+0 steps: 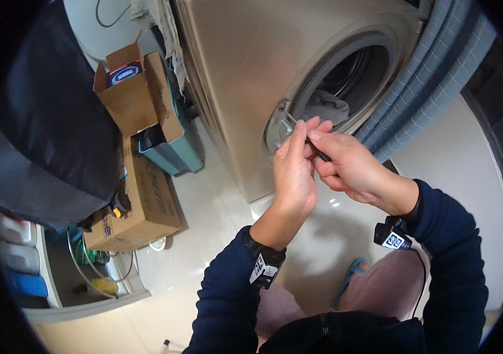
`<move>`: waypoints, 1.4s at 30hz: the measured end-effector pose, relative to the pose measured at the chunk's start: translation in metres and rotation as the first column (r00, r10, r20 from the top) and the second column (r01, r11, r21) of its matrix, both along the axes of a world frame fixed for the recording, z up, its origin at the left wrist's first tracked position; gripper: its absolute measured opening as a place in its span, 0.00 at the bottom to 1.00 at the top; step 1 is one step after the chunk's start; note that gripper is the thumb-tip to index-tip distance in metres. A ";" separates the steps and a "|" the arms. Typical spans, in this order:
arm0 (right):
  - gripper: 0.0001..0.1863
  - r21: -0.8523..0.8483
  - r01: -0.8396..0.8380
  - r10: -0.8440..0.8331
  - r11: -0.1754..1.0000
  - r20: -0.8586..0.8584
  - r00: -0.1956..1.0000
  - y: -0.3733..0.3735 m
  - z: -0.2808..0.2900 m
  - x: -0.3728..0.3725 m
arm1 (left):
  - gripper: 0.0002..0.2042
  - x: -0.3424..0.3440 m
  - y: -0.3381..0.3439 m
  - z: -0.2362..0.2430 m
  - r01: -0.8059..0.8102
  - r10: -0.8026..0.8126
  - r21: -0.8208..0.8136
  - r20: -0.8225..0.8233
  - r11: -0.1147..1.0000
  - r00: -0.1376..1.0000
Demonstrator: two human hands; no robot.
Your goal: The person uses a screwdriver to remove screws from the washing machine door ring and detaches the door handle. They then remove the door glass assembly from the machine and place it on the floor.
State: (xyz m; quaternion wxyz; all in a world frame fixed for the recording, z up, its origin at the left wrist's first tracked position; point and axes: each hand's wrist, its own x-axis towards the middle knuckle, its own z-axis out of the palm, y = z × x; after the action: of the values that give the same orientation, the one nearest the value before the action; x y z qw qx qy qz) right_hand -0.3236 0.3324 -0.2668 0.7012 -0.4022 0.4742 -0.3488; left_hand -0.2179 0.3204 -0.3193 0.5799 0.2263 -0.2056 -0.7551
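Note:
My right hand (352, 171) grips a black-handled tool (321, 152), apparently a screwdriver, its thin shaft pointing up-left toward the metal hinge (282, 125) on the rim of a washing machine (245, 71). My left hand (296, 174) is closed around the tool's shaft just below that hinge, fingertips beside my right thumb; exactly where the tip sits is unclear. Behind my hands is the machine's round opening (363, 62), with a grey cloth (325, 107) lying inside.
Cardboard boxes (151, 215) and a teal bin (169, 153) stand left of the machine. A dark padded item (51, 118) hangs above a low shelf (56, 295) with bottles. A blue grid curtain (428, 76) and white panel (446, 153) border the right.

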 end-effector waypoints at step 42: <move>0.14 -0.209 -0.697 -0.553 0.686 -0.772 -0.313 -0.004 0.013 0.016 | 0.15 -0.006 -0.022 -0.010 0.049 -0.049 -0.008 -0.124 0.999 0.991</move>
State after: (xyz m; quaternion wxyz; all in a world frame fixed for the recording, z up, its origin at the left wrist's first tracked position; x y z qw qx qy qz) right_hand -0.3073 0.3283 -0.2534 -0.2016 -0.7684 0.6058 0.0443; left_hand -0.2234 0.2989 -0.3295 0.5734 0.1724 -0.1763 -0.7813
